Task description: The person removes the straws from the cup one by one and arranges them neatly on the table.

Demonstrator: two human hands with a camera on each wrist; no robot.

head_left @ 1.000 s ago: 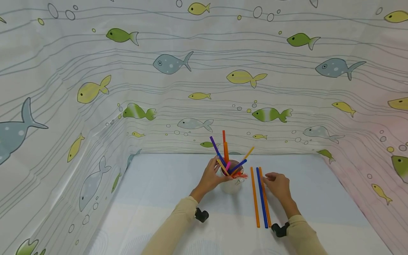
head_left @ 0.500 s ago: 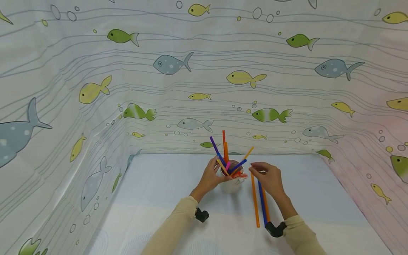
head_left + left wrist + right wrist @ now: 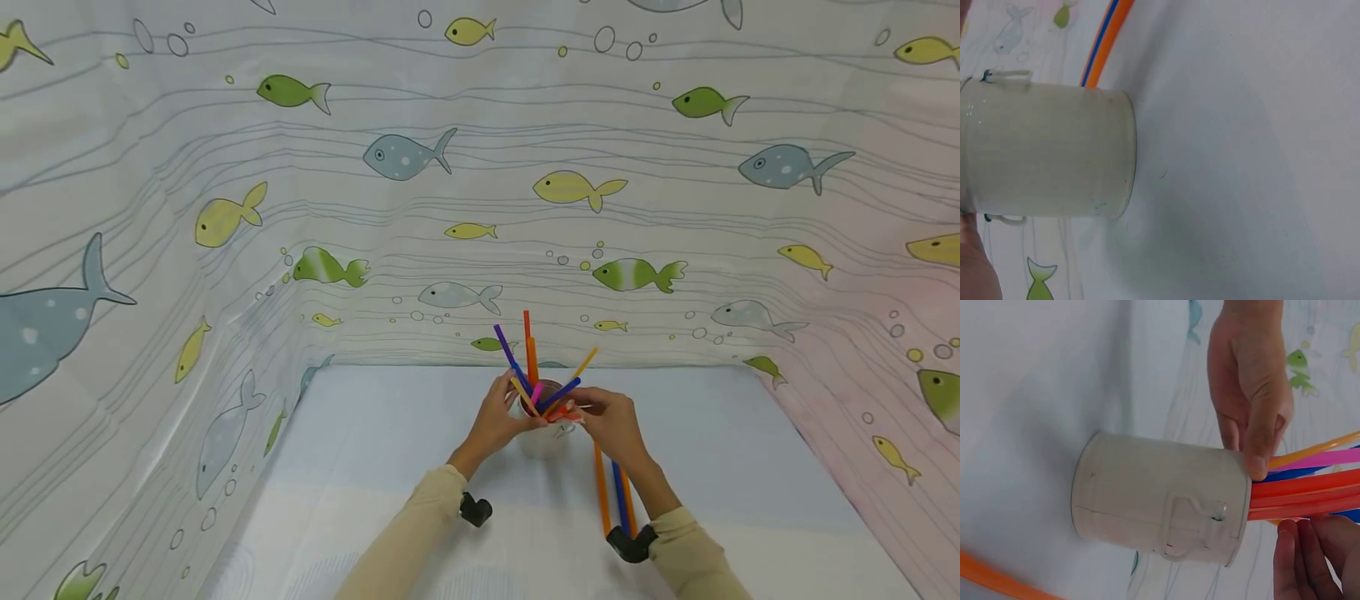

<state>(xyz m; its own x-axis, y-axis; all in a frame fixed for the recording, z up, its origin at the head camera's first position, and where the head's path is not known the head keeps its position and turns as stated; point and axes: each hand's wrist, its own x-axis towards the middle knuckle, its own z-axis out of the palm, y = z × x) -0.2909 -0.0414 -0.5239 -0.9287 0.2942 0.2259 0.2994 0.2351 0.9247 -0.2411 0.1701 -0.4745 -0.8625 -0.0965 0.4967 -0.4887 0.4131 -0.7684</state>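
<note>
A cream metal can (image 3: 543, 446) with small wire handles stands upright on the table. Several straw-like coloured sticks (image 3: 531, 362) lean out of it, in purple, orange, blue, yellow and pink. My left hand (image 3: 495, 421) grips the can's rim from the left; its thumb lies over the edge in the right wrist view. At the opposite side of the mouth is my right hand (image 3: 615, 425). Its curled fingertips touch the lower side of the red sticks (image 3: 1310, 494) in the right wrist view. Whether they pinch one is hidden.
Right of the can, an orange stick (image 3: 602, 492), a blue stick (image 3: 619, 496) and another orange one lie side by side on the pale table (image 3: 390, 417), partly under my right forearm. Behind stands a fish-patterned curtain (image 3: 480, 250).
My right hand has moved left from beside the loose sticks to the can's mouth. My left hand has stayed on the rim. The head view has tilted up slightly.
</note>
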